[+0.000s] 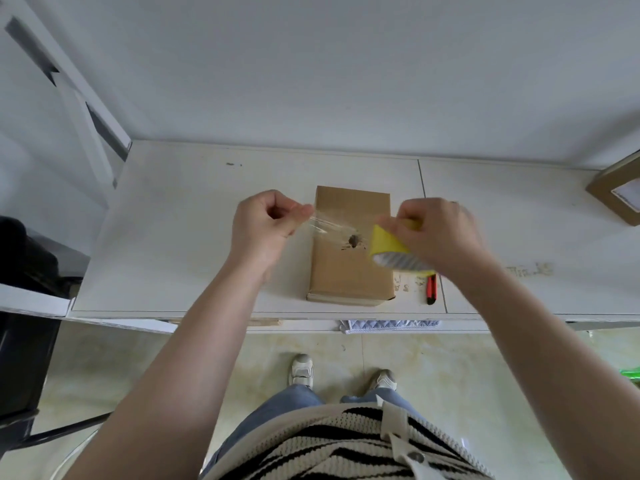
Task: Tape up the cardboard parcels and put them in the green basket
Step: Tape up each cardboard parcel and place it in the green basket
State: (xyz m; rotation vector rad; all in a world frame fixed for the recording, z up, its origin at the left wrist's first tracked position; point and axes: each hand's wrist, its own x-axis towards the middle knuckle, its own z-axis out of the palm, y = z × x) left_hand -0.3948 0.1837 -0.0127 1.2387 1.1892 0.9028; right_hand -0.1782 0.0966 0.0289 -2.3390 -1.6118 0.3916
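The person is standing at the table [166,216] with both hands raised above the box [349,247], which is lying flat near the front edge with its long side running away from the body. That places the top seam straight ahead, ready for a strip.

The right hand [433,230] is curling its fingers round the roll [391,245], a yellow-cored roll of clear tape, and is holding it tilted over the box's right edge. The left hand [266,220] is pinching the free end of the tape [320,225] between thumb and fingertips, with the other fingers tucked in. The clear strip is spanning between the hands, above the box and apparently not yet touching it. Holding the hands apart is keeping the strip taut, so it is less likely to fold onto itself.

A dark scuff is showing on the box top. No tape is visible on the box, though clear tape would be hard to see, so sealing is judged to be just starting.

A cutter [431,289] is lying just right of the box, within reach of the right hand, probably for cutting the strip. A second parcel [609,192] is sitting at the table's far right edge. A green object [630,375] is showing low on the right; whether it is the basket cannot be told.
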